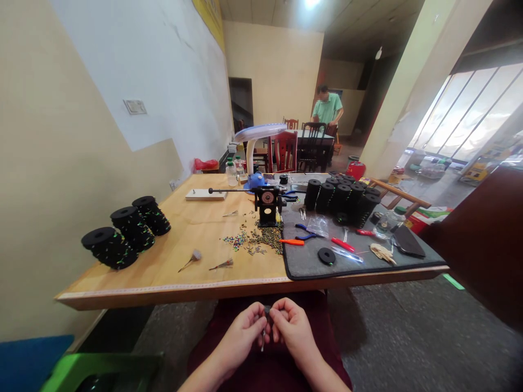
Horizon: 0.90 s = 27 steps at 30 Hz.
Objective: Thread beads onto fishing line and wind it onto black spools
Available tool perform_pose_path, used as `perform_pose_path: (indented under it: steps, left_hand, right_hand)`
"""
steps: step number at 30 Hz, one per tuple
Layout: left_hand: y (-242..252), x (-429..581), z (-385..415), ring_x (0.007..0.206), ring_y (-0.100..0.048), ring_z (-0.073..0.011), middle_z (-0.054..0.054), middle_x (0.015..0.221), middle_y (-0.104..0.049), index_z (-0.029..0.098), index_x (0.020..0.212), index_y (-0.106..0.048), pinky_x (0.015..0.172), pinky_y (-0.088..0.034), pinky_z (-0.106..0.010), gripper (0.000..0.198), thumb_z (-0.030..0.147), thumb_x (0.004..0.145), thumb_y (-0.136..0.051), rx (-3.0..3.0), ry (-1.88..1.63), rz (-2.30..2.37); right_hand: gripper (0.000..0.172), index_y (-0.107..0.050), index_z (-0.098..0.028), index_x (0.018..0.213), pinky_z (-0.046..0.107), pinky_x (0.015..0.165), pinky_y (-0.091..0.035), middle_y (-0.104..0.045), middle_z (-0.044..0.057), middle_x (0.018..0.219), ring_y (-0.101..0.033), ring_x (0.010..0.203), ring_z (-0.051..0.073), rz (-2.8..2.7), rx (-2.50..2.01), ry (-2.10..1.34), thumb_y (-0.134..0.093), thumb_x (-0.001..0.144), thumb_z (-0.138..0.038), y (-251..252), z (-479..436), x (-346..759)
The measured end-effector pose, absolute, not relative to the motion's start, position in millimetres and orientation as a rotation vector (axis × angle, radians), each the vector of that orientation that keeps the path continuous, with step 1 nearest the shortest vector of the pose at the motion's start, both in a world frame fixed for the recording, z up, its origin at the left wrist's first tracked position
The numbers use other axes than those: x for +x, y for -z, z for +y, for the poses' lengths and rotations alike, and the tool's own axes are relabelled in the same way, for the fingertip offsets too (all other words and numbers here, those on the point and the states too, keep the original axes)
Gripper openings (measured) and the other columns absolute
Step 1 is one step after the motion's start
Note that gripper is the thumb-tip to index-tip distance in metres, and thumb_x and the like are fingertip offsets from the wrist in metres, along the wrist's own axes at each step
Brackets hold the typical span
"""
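Note:
My left hand (pixel 245 331) and my right hand (pixel 295 330) meet over my lap, in front of the table edge. Both are closed, fingertips pinching a small dark grey piece (pixel 267 310) between them. A thin pale stem (pixel 262 344) hangs below the left fingers; its kind is too small to make out. On the table beyond lie a grey-headed bundle of thin strands (pixel 196 255) and a second bundle (pixel 223 264). Small coloured beads (pixel 236 240) and a heap of brownish metal bits (pixel 269 238) are spread before a black machine with a dial (pixel 267 204).
Black foam spools stand at the left (pixel 131 226) and right (pixel 342 198). On the grey mat (pixel 302 267) lie blue-handled pliers (pixel 305 233), an orange-handled tool (pixel 292 242), tweezers (pixel 347 254) and a foam ring (pixel 326 256). Behind is a lamp (pixel 261 130); a person (pixel 328 109) stands far back.

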<state>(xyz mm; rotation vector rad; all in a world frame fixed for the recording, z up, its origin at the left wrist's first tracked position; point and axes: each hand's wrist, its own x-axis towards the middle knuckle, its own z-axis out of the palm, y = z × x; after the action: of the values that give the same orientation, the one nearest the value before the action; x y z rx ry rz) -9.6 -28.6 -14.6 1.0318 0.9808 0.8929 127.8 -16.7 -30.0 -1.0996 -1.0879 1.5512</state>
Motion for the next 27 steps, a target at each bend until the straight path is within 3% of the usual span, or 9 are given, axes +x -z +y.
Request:
perform_pose_path:
  steps: [10, 16, 21, 27]
  left_hand:
    - [21, -10, -28, 0.049, -0.047, -0.0085, 0.002, 0.059, -0.057, 0.017, 0.073, -0.050, 0.049, -0.034, -0.022, 0.027, 0.041, 0.077, -0.062, 1.030, -0.879, 1.000]
    - [14, -8, -30, 0.057, -0.053, -0.0100, 0.001, 0.064, -0.061, 0.017, 0.080, -0.054, 0.055, -0.037, -0.022, 0.016, 0.025, 0.074, -0.065, 0.833, -0.916, 0.913]
    - [10, -5, -30, 0.048, -0.047, -0.0089, 0.002, 0.054, -0.058, 0.017, 0.072, -0.052, 0.048, -0.033, -0.021, 0.024, 0.035, 0.075, -0.067, 0.921, -0.953, 1.008]
    - [20, -7, -27, 0.049, -0.043, -0.0076, 0.006, 0.054, -0.050, 0.016, 0.072, -0.054, 0.050, -0.033, -0.020, 0.021, 0.032, 0.073, -0.069, 0.795, -1.031, 1.002]
  right_hand:
    - [0.043, -0.047, -0.019, 0.068, 0.018, 0.038, -0.028, -0.051, -0.007, 0.039, -0.043, 0.033, 0.007, -1.130, -1.094, -1.513, -0.066, 0.069, -0.058, 35, -17, 127]
    - [0.043, -0.047, -0.020, 0.067, 0.018, 0.038, -0.027, -0.047, -0.009, 0.035, -0.038, 0.032, 0.006, -1.101, -1.120, -1.512, -0.067, 0.068, -0.058, 31, -17, 126]
    - [0.045, -0.048, -0.019, 0.069, 0.017, 0.036, -0.024, -0.047, -0.009, 0.034, -0.033, 0.030, 0.005, -1.085, -1.124, -1.560, -0.067, 0.067, -0.059, 35, -16, 126]
    - [0.045, -0.047, -0.019, 0.066, 0.017, 0.035, -0.020, -0.051, -0.007, 0.036, -0.032, 0.029, 0.004, -1.100, -1.178, -1.602, -0.065, 0.068, -0.060, 36, -20, 128]
